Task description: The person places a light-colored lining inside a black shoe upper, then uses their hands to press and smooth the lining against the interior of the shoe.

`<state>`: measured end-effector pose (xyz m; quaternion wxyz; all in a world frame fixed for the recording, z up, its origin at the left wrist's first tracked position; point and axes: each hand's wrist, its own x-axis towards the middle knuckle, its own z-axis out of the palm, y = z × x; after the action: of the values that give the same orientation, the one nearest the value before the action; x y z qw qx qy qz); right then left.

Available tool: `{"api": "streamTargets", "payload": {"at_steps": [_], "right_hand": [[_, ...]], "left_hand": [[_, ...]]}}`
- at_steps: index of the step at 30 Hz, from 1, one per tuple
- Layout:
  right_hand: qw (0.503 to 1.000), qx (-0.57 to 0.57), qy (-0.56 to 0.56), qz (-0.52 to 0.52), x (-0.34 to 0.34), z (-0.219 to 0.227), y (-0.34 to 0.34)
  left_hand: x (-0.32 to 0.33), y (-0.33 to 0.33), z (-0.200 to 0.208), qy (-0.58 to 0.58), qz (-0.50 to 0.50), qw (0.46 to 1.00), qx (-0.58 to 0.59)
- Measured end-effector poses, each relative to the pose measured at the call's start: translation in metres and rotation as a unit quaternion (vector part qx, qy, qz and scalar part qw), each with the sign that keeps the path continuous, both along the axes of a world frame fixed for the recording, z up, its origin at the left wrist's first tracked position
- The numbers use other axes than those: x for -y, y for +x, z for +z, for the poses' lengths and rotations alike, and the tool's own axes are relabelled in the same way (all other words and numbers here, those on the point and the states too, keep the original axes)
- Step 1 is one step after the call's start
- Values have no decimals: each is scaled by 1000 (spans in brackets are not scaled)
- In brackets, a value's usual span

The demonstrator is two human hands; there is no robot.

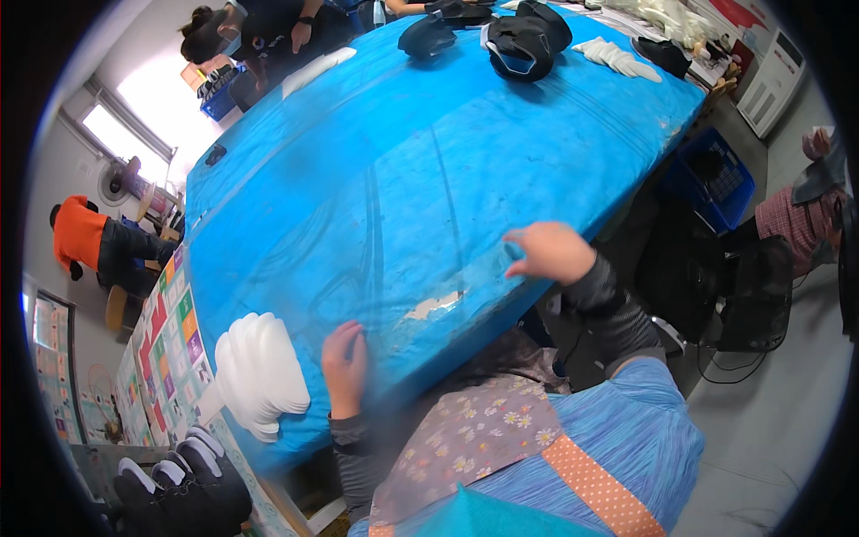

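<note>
My left hand (344, 369) is at the table's near edge, its fingers pointing up and loosely stretched, with nothing seen in them. Just left of it lies a fanned stack of white insoles (261, 371), apart from the hand. My right hand (557, 252) is over the near right edge of the blue-covered table (403, 206). Its thumb and forefinger are spread with a gap between them, and no object shows there. Between my hands, the blue cover has a torn, pale patch (436, 306).
Black shoes (183, 483) with white insoles stand at lower left. Black shoes (523, 45) and more insoles (617, 58) lie at the far side, where a person (277, 36) leans in. A blue crate (716, 179) and a black chair (743, 295) are at right.
</note>
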<state>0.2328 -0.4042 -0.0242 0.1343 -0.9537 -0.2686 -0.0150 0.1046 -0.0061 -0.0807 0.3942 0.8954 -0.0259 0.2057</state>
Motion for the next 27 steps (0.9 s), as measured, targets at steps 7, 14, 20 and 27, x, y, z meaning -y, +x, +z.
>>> {"api": "streamTargets", "payload": {"at_steps": [7, 14, 20, 27], "right_hand": [[994, 60, -14, -90, 41, 32, 190], [969, 119, -30, -215, 73, 10, 364], [965, 94, 5, -245, 76, -26, 419], [947, 97, -56, -301, 70, -52, 423]], "left_hand": [[-3, 1, 5, 96, 50, 994, 3], [2, 10, 8, 84, 60, 995, 3], [-1, 7, 9, 79, 79, 993, 23], [1, 3, 10, 80, 97, 992, 27]]}}
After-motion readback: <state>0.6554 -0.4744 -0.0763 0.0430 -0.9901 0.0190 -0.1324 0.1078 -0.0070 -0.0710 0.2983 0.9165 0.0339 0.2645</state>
